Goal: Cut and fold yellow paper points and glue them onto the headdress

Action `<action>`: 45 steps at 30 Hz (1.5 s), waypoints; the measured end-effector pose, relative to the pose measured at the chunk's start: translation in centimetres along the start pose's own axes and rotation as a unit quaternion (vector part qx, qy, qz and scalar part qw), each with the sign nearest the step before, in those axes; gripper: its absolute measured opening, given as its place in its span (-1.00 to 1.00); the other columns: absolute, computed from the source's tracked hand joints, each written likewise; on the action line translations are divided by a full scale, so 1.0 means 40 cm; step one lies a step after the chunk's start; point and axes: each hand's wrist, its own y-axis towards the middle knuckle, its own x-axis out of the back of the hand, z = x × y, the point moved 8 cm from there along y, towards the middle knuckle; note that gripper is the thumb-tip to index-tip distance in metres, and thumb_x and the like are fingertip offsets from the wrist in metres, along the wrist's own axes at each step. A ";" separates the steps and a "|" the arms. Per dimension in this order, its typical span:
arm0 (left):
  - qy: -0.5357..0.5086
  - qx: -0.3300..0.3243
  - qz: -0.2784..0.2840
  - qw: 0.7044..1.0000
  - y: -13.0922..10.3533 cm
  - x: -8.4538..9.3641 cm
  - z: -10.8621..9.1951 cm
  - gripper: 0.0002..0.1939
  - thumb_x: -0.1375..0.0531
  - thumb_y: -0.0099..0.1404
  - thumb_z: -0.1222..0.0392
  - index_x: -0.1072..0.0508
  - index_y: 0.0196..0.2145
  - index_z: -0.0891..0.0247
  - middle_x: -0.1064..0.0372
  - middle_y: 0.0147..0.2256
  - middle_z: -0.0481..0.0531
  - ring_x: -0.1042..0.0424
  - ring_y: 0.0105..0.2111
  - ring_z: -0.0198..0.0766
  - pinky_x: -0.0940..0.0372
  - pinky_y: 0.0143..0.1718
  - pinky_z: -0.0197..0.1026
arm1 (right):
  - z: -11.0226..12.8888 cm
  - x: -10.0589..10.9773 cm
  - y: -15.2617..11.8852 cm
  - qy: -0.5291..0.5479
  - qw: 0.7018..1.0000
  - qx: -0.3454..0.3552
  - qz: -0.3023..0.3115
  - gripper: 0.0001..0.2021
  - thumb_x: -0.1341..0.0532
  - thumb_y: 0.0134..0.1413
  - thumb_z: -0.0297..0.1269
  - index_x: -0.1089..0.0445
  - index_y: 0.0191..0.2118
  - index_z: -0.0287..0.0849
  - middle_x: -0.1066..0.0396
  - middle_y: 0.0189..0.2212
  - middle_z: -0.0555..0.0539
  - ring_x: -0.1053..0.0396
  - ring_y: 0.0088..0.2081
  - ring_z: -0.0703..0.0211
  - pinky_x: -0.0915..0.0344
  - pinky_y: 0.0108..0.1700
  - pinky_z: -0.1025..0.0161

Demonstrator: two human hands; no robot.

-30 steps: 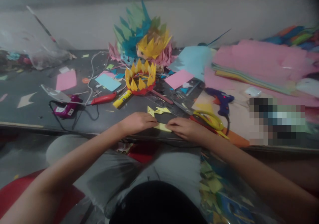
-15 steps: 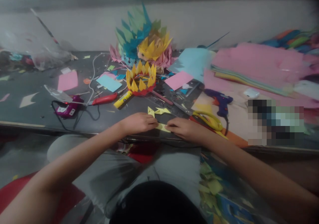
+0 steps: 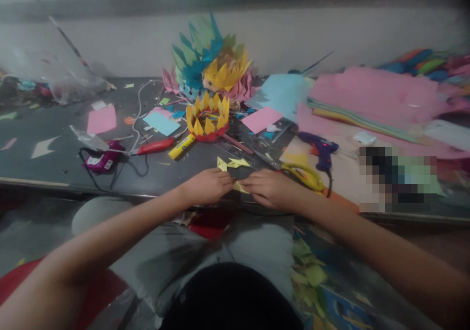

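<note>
Between my two hands lies a small yellow paper piece point(image 3: 240, 188) at the table's front edge. My left hand point(image 3: 211, 185) has its fingers closed on the paper's left end. From the other side my right hand point(image 3: 271, 188) pinches its upper right part, fingers bent together. Just beyond the fingertips rest folded yellow paper pieces point(image 3: 238, 163). Farther back stands a yellow and red paper crown point(image 3: 207, 119), with a yellow glue stick point(image 3: 181, 147) leaning near its lower left.
Yellow-handled scissors point(image 3: 304, 176) and a purple glue gun point(image 3: 321, 149) lie right of my hands. A red cutter point(image 3: 154, 146) and purple power socket point(image 3: 105, 158) are left. Pink sheets point(image 3: 374, 95) and spiky paper shapes point(image 3: 201, 51) stand behind.
My fingers have shifted on the yellow paper, the right hand moving slightly over its top; the paper now looks more angled. The view has shifted a little.
</note>
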 end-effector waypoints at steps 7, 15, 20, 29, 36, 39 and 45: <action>-0.087 0.082 -0.011 0.993 -0.039 0.015 0.022 -0.53 -0.05 0.14 0.36 -0.30 0.04 0.32 -0.34 0.01 0.08 -0.25 -0.03 -0.14 -0.10 0.05 -0.04 | 0.003 0.032 -0.013 -0.021 0.995 -0.095 -0.021 -0.81 -0.11 0.03 -0.39 -0.48 -0.36 -0.14 -0.52 -0.28 0.02 -0.30 -0.32 0.17 -0.10 -0.24 0.16; -0.112 0.116 0.002 0.987 -0.056 0.004 0.016 -0.44 -0.04 0.13 0.31 -0.20 0.12 0.19 -0.24 0.09 0.00 -0.20 -0.01 -0.11 0.02 0.11 0.04 | -0.009 0.037 -0.043 0.009 0.987 -0.151 -0.048 -0.83 -0.14 -0.02 -0.39 -0.50 -0.42 -0.12 -0.53 -0.33 0.01 -0.31 -0.36 0.20 -0.09 -0.24 0.19; -0.075 0.151 -0.013 0.986 -0.017 0.007 -0.020 -0.47 -0.08 0.17 0.09 -0.24 0.09 0.32 -0.31 -0.06 0.15 -0.25 -0.07 -0.07 -0.01 0.09 0.02 | -0.006 0.039 -0.040 0.024 0.982 -0.174 -0.063 -0.81 -0.13 -0.02 -0.42 -0.49 -0.36 -0.14 -0.52 -0.39 0.00 -0.31 -0.33 0.18 -0.10 -0.24 0.20; -0.045 0.241 -0.049 0.968 -0.070 0.013 0.015 -0.53 -0.06 0.23 0.00 -0.31 0.04 0.25 -0.28 -0.05 0.17 -0.24 -0.07 -0.04 -0.10 -0.02 0.02 | -0.012 0.036 -0.058 0.054 0.974 -0.205 -0.084 -0.82 -0.15 -0.06 -0.47 -0.48 -0.40 -0.12 -0.52 -0.33 0.04 -0.31 -0.34 0.24 -0.09 -0.23 0.23; -0.098 0.288 -0.065 0.950 -0.051 0.013 0.039 -0.65 -0.14 0.21 -0.02 -0.41 -0.15 0.25 -0.35 -0.17 0.10 -0.29 -0.15 -0.10 -0.19 -0.14 -0.08 | -0.023 -0.005 -0.016 0.050 0.964 -0.261 -0.012 -0.78 -0.16 0.08 -0.17 -0.44 -0.20 -0.12 -0.42 -0.35 -0.07 -0.32 -0.28 0.17 -0.12 -0.21 0.23; -0.133 0.288 -0.073 0.946 -0.033 0.007 0.056 -0.78 -0.16 0.22 0.06 -0.43 -0.25 0.23 -0.37 -0.25 0.05 -0.31 -0.21 -0.16 -0.20 -0.19 -0.14 | -0.029 -0.030 0.013 0.075 0.961 -0.268 0.007 -0.70 -0.16 0.07 -0.10 -0.39 -0.12 -0.12 -0.40 -0.29 -0.08 -0.32 -0.21 0.14 -0.16 -0.18 0.24; -0.196 0.261 -0.104 0.939 -0.033 0.012 0.069 -0.82 -0.10 0.26 0.17 -0.47 -0.27 0.23 -0.39 -0.28 0.06 -0.33 -0.24 -0.21 -0.20 -0.18 -0.18 | -0.054 -0.041 0.029 0.158 0.941 -0.298 0.030 -0.79 -0.15 0.09 -0.16 -0.43 -0.23 -0.14 -0.41 -0.33 -0.05 -0.34 -0.28 0.21 -0.16 -0.28 0.32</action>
